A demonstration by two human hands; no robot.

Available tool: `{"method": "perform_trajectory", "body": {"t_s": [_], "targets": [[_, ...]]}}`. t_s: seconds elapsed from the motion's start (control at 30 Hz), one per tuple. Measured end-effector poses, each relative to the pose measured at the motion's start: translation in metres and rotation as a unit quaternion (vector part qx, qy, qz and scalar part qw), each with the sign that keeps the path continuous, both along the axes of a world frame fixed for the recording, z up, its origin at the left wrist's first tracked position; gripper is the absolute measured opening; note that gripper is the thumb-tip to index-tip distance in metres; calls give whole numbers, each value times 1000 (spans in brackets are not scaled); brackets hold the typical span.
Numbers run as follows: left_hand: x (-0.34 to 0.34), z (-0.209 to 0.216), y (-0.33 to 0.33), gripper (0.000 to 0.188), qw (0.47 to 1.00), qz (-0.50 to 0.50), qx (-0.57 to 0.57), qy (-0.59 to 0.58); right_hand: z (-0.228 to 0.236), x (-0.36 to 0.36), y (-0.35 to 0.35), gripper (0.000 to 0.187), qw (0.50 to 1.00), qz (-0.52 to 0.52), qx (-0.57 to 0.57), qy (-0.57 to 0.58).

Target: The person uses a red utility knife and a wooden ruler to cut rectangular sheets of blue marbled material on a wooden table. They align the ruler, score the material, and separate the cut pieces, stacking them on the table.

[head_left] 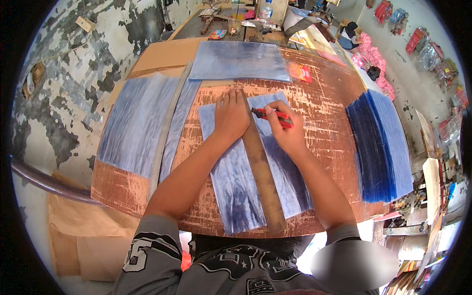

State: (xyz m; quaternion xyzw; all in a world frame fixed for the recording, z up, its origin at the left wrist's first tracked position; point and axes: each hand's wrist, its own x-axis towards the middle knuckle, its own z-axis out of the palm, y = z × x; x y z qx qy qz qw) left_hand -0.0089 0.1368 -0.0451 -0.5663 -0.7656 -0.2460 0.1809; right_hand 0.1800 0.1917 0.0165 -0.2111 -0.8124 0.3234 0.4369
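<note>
A bluish, streaked thin sheet lies on the worn brown board before me, with a long brown straightedge slanting across it. My left hand rests flat on the sheet, fingers stretched out, its edge against the straightedge's far end. In my right hand is a red cutter knife with a black end, held just right of the straightedge. The knife's tip is near the sheet's far part; whether it touches cannot be seen. The fingers partly hide the handle.
More bluish sheets lie at the left under a long greyish strip. Another bluish sheet is at the back. A thick dark-blue stack stands at the right edge. A bottle and clutter sit far back; a person is beyond.
</note>
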Motion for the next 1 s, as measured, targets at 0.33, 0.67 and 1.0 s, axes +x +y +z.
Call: {"method": "perform_trajectory", "body": {"t_s": [0.33, 0.67, 1.0], "targets": [[3, 1, 0, 57, 1000, 9, 7, 16, 10, -4, -4, 28, 987, -15, -150, 45], [6, 4, 2, 58, 1000, 20, -10, 14, 5, -4, 7, 41, 978, 46, -200, -32], [4, 0, 3, 56, 1000, 15, 8, 12, 3, -5, 2, 38, 987, 74, -132, -63]]}}
